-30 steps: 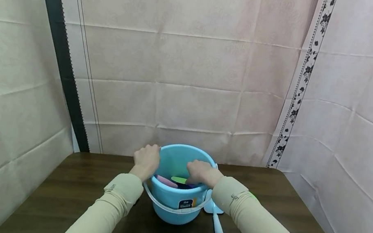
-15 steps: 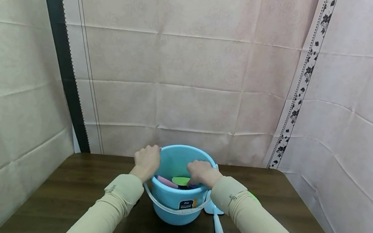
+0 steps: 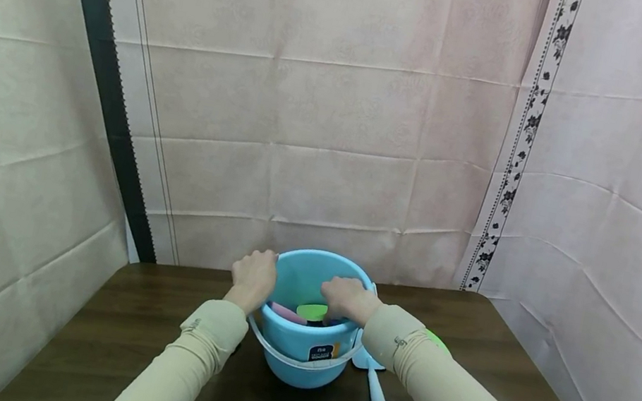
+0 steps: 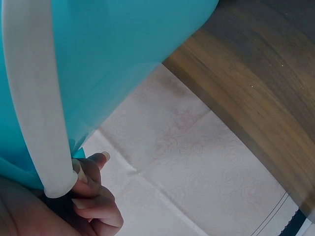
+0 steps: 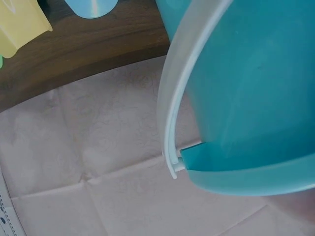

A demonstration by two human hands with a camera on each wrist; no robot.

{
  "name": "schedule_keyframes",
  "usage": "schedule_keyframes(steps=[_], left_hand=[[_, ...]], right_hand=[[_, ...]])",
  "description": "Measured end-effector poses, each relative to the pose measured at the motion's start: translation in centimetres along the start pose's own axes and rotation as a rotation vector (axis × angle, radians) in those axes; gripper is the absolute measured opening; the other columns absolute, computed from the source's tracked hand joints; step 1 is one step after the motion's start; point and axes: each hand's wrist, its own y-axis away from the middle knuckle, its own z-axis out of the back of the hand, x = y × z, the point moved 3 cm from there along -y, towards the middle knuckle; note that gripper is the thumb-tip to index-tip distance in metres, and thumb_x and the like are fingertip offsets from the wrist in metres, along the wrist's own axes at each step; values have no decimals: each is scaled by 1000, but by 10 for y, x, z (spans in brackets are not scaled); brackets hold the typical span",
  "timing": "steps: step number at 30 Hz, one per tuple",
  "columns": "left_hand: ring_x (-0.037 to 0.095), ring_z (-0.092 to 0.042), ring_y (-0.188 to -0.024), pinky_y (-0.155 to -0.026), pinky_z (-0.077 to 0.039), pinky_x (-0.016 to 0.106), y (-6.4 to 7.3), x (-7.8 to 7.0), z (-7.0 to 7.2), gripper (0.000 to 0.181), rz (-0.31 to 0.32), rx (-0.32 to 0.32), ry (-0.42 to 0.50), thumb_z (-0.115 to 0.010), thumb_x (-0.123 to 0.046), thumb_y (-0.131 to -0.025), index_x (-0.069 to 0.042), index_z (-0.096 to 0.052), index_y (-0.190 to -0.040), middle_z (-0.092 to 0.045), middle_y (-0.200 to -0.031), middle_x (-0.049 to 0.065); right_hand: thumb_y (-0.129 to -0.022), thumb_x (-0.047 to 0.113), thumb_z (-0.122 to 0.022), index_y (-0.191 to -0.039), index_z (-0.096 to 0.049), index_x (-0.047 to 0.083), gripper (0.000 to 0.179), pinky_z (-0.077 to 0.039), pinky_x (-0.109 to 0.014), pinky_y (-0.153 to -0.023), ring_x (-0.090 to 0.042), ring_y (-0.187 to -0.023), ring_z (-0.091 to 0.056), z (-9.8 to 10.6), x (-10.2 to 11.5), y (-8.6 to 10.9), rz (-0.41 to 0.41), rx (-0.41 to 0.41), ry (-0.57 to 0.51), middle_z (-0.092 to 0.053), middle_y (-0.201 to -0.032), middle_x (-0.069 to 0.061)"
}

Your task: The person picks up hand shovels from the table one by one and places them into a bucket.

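A light blue plastic bucket (image 3: 283, 335) with a pale handle (image 3: 295, 363) hanging down its front stands on the table. My left hand (image 3: 251, 280) grips the bucket's left rim; in the left wrist view its fingers (image 4: 101, 209) curl at the rim beside the handle's end. Over the right rim, my right hand (image 3: 347, 297) reaches into the bucket. Its fingertips are hidden there, so what they touch cannot be seen. Inside lie a pink piece (image 3: 287, 313) and a round green piece (image 3: 311, 311); their kinds are unclear.
A light blue toy shovel (image 3: 378, 398) lies on the dark wooden table (image 3: 146, 313), right of the bucket. Something green (image 3: 438, 341) shows behind my right sleeve. A yellow piece (image 5: 22, 24) appears in the right wrist view. Cloth hangings (image 3: 341, 125) surround the table.
The green piece inside the bucket shows more fully than a second ago, as dark and purple parts near my right fingers shifted right. Both hands stay at nearly the same place.
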Motion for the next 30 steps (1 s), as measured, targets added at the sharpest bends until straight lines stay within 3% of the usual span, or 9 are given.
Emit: schedule_keyframes(steps=[7,11,15,20,24,27,30], left_hand=[[24,-61,-67,-60,-48,41,-1,-1,0,36,1,8,-3,-40,-24,-104,-3,-68,-97,-57,-67,9],[26,-64,-70,-61,-49,42,-2,1,-1,35,0,5,-3,-41,-24,-104,-3,-68,-98,-60,-70,10],[25,-63,-67,-59,-48,42,-2,2,-1,34,-8,-5,-2,-43,-24,-103,-3,-68,-96,-59,-68,9],[23,-57,-62,-57,-45,39,-4,1,1,36,-10,-11,-2,-41,-24,-104,-4,-66,-88,-53,-63,8],[22,-54,-60,-54,-41,37,-4,0,2,39,-17,-10,-2,-39,-24,-105,-6,-60,-77,-44,-60,5],[22,-52,-58,-53,-39,36,-3,0,2,41,-14,-3,0,-39,-24,-105,-7,-58,-73,-41,-59,4],[22,-52,-59,-54,-40,36,-1,0,1,38,-12,-1,8,-41,-23,-104,-6,-60,-76,-43,-59,4]], right_hand=[[-83,25,-76,-94,-64,9,23,-51,-33,-67,-14,-67,-51,3,0,2,15,-11,-4,-61,-78,-3],[-88,25,-71,-74,-55,12,24,-45,-29,-59,-13,-59,-45,10,1,5,36,-70,-58,-50,-63,1],[-93,22,-62,-63,-48,14,34,-35,-24,-50,-10,-51,-39,22,-7,9,61,-211,-153,-39,-55,4],[-94,18,-58,-76,-61,10,20,-40,-26,-52,-12,-58,-50,39,-34,18,64,-462,-208,-57,-67,0],[-94,16,-56,-84,-64,8,15,-45,-30,-57,-17,-64,-57,39,-62,31,13,-640,-203,-64,-76,-6],[-94,13,-56,-86,-63,7,13,-47,-35,-58,-20,-65,-58,32,-82,44,-36,-721,-191,-63,-76,-8],[-93,11,-56,-87,-62,5,10,-48,-39,-60,-23,-67,-58,19,-99,56,-94,-752,-191,-62,-77,-9]])
